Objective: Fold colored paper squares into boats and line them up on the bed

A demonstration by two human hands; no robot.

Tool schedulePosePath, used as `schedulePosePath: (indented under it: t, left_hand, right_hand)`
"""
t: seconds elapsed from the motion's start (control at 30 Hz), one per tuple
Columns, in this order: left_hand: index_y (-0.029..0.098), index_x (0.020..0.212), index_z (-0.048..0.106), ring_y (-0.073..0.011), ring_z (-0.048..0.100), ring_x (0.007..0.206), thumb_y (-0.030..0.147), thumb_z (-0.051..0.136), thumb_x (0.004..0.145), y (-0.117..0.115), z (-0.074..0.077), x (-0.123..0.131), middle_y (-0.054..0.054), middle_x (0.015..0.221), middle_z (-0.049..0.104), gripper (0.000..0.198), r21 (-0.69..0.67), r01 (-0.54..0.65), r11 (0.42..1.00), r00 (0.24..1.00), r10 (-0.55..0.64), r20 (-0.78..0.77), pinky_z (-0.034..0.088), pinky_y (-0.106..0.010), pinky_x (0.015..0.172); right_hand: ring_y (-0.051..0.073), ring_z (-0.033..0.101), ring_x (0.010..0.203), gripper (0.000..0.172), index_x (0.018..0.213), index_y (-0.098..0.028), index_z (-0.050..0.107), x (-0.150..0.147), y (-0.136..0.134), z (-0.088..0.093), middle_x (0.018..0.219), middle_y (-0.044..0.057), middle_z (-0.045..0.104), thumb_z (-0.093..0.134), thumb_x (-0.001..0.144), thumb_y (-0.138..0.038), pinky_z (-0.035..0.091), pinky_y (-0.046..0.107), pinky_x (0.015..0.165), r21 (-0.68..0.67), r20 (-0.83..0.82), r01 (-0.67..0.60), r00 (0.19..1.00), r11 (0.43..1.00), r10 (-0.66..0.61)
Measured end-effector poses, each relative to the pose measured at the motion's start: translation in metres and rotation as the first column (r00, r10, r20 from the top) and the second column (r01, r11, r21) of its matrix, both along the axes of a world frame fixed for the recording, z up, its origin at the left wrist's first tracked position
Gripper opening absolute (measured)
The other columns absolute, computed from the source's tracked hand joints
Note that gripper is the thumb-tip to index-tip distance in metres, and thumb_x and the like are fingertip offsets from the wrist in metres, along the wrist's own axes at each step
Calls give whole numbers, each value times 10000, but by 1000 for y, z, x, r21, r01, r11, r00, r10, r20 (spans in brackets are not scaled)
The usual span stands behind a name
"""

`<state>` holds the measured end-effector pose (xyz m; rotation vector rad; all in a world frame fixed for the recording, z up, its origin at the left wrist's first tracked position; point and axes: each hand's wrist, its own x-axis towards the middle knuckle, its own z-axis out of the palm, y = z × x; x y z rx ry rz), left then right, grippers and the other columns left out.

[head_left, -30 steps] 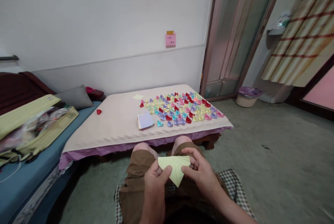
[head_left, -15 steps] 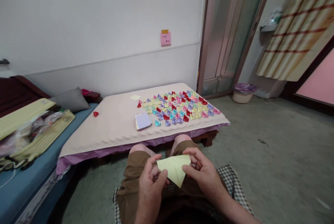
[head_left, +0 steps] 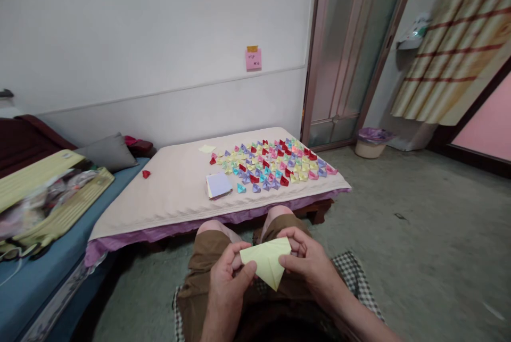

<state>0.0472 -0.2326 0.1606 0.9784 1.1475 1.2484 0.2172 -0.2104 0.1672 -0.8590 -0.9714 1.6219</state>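
A pale yellow sheet of origami paper (head_left: 268, 261), folded to a downward-pointing shape, is held between both hands above my lap. My left hand (head_left: 232, 277) pinches its left corner, thumb on the near face and fingers behind. On the other side, my right hand (head_left: 302, 258) grips the right edge with the thumb in front; its fingertips behind the sheet are hidden. Beyond my knees, a stack of square paper (head_left: 219, 185) with a lilac sheet on top lies on the low covered table (head_left: 167, 193). Many small folded paper pieces (head_left: 275, 164) in several colours spread to its right.
One red folded piece (head_left: 146, 174) lies apart at the table's left, and a pale yellow sheet (head_left: 207, 148) near the back. A blue-covered bed (head_left: 59, 227) with an open yellowish case (head_left: 80, 198) stands left. A lined bin (head_left: 371, 145) is on the floor at the right.
The folded yellow sheet has dipped slightly, its lower point a little further down. Both hands keep their hold, with the left fingers shifted slightly. The table's things have not moved.
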Motion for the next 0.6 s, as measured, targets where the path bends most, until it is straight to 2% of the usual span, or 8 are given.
schedulePosePath:
  t: [0.1, 0.23, 0.37, 0.5, 0.6]
  left_hand:
    - [148, 982, 573, -113, 553, 546, 281, 721, 681, -1, 2, 1, -27, 689, 689, 361, 1, 11, 1000, 1000, -11, 7, 408, -192, 516]
    - [163, 1099, 542, -132, 586, 612, 266, 732, 668, -2, 3, 4, -23, 712, 689, 482, 28, -60, 998, 998, 60, 6, 445, -206, 573]
    - [152, 1097, 576, -122, 566, 564, 287, 742, 653, -2, 0, 4, -5, 656, 660, 493, 74, -111, 991, 992, 114, -46, 441, -198, 543]
    - [161, 1099, 597, -165, 616, 659, 300, 754, 645, -2, 2, 1, 6, 618, 638, 500, 45, -74, 996, 996, 77, -51, 472, -223, 615]
    - [163, 1091, 594, -192, 640, 728, 315, 762, 637, -2, 4, 0, -21, 669, 678, 508, 30, -65, 997, 998, 66, -15, 487, -241, 655]
  right_hand:
    - [84, 477, 509, 367, 891, -202, 484, -1, 0, -2, 653, -52, 593, 712, 604, -211, 336, 178, 459, 18, 31, 43, 999, 999, -43]
    - [78, 431, 465, 384, 963, -225, 447, -2, -3, -4, 574, -89, 502, 672, 652, -217, 312, 177, 440, 98, 149, 131, 978, 986, -145]
    - [75, 422, 471, 331, 954, -230, 444, -1, -6, -4, 585, -94, 447, 646, 692, -216, 317, 177, 440, 185, 236, 160, 950, 970, -202]
    - [78, 426, 498, 275, 926, -224, 478, 0, -8, -4, 604, -92, 409, 636, 701, -210, 343, 182, 456, 234, 285, 182, 926, 955, -247]
    - [82, 424, 496, 245, 909, -217, 491, 1, -9, -4, 593, -89, 416, 630, 707, -211, 351, 189, 463, 264, 312, 181, 914, 947, -261]
